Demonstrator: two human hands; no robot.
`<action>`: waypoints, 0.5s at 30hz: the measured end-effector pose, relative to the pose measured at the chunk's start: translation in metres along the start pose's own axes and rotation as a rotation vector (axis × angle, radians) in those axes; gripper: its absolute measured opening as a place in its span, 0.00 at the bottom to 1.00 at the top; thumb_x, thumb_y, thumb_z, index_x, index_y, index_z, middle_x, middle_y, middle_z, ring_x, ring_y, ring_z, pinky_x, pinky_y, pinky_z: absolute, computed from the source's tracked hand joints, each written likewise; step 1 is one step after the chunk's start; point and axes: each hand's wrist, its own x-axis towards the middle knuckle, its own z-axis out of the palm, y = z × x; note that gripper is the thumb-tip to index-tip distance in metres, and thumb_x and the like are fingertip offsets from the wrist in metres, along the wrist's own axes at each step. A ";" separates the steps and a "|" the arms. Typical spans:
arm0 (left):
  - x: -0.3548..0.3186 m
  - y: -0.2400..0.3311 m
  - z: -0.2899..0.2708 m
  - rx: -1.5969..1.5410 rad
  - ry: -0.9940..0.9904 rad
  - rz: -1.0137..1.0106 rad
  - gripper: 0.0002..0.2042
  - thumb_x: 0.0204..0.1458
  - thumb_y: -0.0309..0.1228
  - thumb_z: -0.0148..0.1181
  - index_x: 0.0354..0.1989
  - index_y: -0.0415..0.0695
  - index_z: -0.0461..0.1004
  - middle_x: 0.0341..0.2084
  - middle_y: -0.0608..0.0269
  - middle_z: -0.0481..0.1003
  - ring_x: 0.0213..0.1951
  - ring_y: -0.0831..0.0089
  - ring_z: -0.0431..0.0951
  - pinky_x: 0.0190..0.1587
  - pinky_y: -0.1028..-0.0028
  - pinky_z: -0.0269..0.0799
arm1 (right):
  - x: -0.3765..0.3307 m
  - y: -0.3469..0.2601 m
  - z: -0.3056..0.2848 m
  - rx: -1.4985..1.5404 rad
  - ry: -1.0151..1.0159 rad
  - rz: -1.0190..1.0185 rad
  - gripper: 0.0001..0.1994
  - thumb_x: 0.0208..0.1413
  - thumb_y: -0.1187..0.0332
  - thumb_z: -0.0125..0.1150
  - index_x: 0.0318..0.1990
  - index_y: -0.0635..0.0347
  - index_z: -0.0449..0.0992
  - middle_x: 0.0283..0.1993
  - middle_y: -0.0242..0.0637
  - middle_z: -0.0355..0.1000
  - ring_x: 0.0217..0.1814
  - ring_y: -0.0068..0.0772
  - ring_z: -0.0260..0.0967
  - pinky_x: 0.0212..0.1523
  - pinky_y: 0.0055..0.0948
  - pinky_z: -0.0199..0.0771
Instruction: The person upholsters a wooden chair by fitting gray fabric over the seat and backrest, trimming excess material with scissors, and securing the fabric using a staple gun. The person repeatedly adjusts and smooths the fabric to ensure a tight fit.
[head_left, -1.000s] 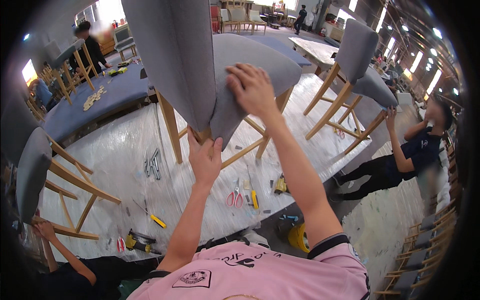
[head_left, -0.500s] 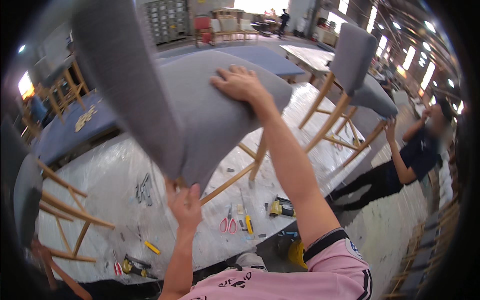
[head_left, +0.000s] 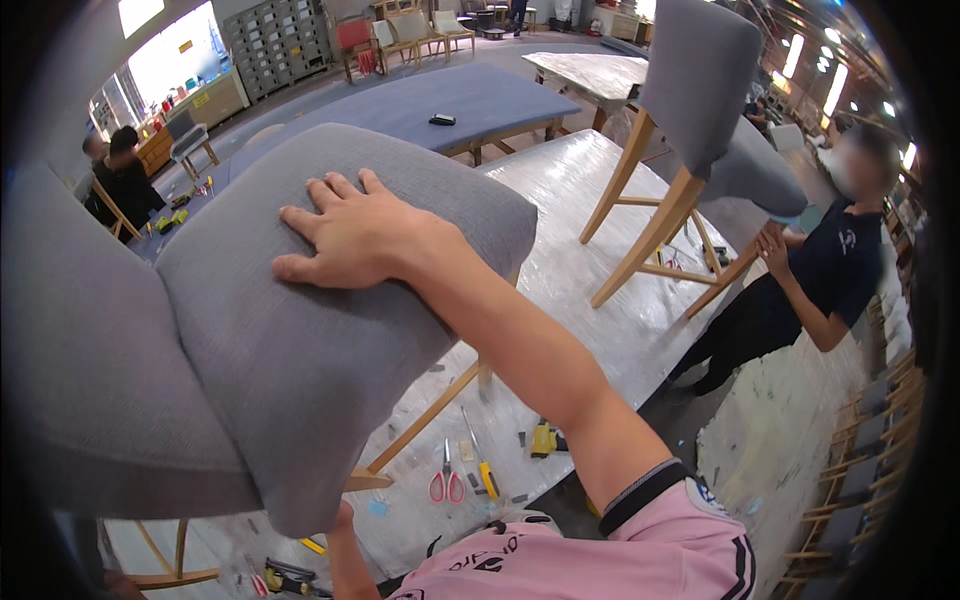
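A grey upholstered chair with wooden legs stands tilted on the wrapped worktable, its backrest leaning toward the left. My right hand lies flat on the seat with its fingers spread. Below the seat's near corner my left hand is mostly covered by the fabric, so its fingers do not show. Red-handled scissors and a yellow-handled screwdriver lie beside the chair's lower rail. Close to my right forearm is a yellow and black staple gun.
Another grey chair stands at the table's right end, where a co-worker touches its leg. A second tool lies at the near left. Beyond is a blue-topped table. Stacked chairs line the right.
The chair has turned and tipped, its backrest swinging down to the left. My right hand stays on the seat; my left has slipped mostly out of sight beneath the corner.
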 end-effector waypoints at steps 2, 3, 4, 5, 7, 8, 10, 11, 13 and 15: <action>0.014 -0.012 0.015 0.040 0.012 -0.108 0.21 0.67 0.36 0.54 0.62 0.33 0.66 0.66 0.37 0.64 0.64 0.44 0.66 0.69 0.55 0.54 | 0.011 0.005 0.001 -0.006 0.001 -0.030 0.40 0.65 0.34 0.41 0.75 0.53 0.60 0.78 0.60 0.49 0.83 0.58 0.40 0.80 0.57 0.37; 0.021 -0.019 0.022 0.049 0.025 -0.147 0.22 0.67 0.36 0.55 0.62 0.33 0.65 0.66 0.38 0.63 0.64 0.45 0.66 0.70 0.55 0.53 | 0.021 0.006 -0.001 -0.017 -0.007 -0.036 0.39 0.65 0.35 0.42 0.74 0.53 0.62 0.78 0.59 0.51 0.82 0.58 0.42 0.80 0.57 0.38; 0.029 -0.027 0.023 0.068 0.046 -0.189 0.23 0.67 0.36 0.56 0.63 0.33 0.64 0.66 0.38 0.63 0.65 0.46 0.66 0.70 0.56 0.53 | 0.035 0.004 -0.002 -0.020 -0.019 -0.055 0.38 0.65 0.36 0.42 0.73 0.53 0.64 0.77 0.58 0.53 0.82 0.58 0.44 0.79 0.58 0.39; 0.036 -0.033 0.021 0.091 0.064 -0.225 0.24 0.66 0.36 0.56 0.64 0.33 0.63 0.67 0.38 0.63 0.65 0.47 0.65 0.71 0.56 0.52 | 0.047 0.001 -0.002 -0.017 -0.027 -0.075 0.37 0.66 0.37 0.42 0.72 0.53 0.65 0.76 0.57 0.55 0.81 0.58 0.45 0.79 0.58 0.40; 0.051 -0.049 0.029 0.087 0.076 -0.272 0.26 0.66 0.36 0.58 0.65 0.32 0.61 0.67 0.39 0.62 0.66 0.49 0.64 0.71 0.56 0.51 | 0.084 -0.002 -0.006 0.043 -0.044 -0.072 0.34 0.61 0.40 0.50 0.66 0.55 0.72 0.70 0.55 0.65 0.76 0.54 0.56 0.76 0.54 0.50; 0.063 -0.055 0.044 0.035 0.059 -0.281 0.27 0.66 0.36 0.58 0.66 0.32 0.60 0.67 0.39 0.62 0.66 0.50 0.64 0.72 0.57 0.51 | 0.088 0.005 -0.020 0.052 -0.021 -0.025 0.33 0.59 0.42 0.54 0.63 0.56 0.76 0.67 0.54 0.70 0.74 0.52 0.62 0.74 0.52 0.54; 0.077 -0.073 0.038 0.031 0.093 -0.314 0.29 0.65 0.36 0.59 0.67 0.32 0.58 0.68 0.40 0.61 0.67 0.52 0.63 0.73 0.57 0.50 | 0.115 0.002 -0.014 0.099 -0.034 -0.074 0.33 0.60 0.42 0.54 0.63 0.55 0.76 0.67 0.54 0.70 0.74 0.52 0.62 0.74 0.52 0.54; 0.082 -0.083 0.033 0.028 0.112 -0.326 0.30 0.65 0.36 0.60 0.68 0.32 0.56 0.68 0.40 0.61 0.68 0.53 0.62 0.73 0.58 0.49 | 0.130 -0.002 -0.009 0.115 -0.047 -0.100 0.32 0.60 0.42 0.54 0.63 0.55 0.76 0.67 0.54 0.69 0.74 0.52 0.61 0.74 0.52 0.54; 0.094 -0.095 0.041 0.040 0.141 -0.289 0.32 0.64 0.37 0.61 0.69 0.31 0.54 0.69 0.41 0.60 0.68 0.55 0.61 0.74 0.58 0.48 | 0.155 -0.003 -0.002 0.127 -0.064 -0.166 0.32 0.60 0.42 0.53 0.64 0.55 0.75 0.68 0.53 0.69 0.74 0.52 0.61 0.74 0.52 0.54; 0.122 -0.102 0.057 0.217 0.079 -0.104 0.34 0.63 0.36 0.63 0.70 0.31 0.54 0.70 0.40 0.58 0.70 0.54 0.57 0.75 0.57 0.41 | 0.174 0.007 -0.010 0.140 -0.051 -0.187 0.32 0.60 0.42 0.53 0.64 0.55 0.75 0.68 0.53 0.69 0.75 0.52 0.61 0.74 0.52 0.54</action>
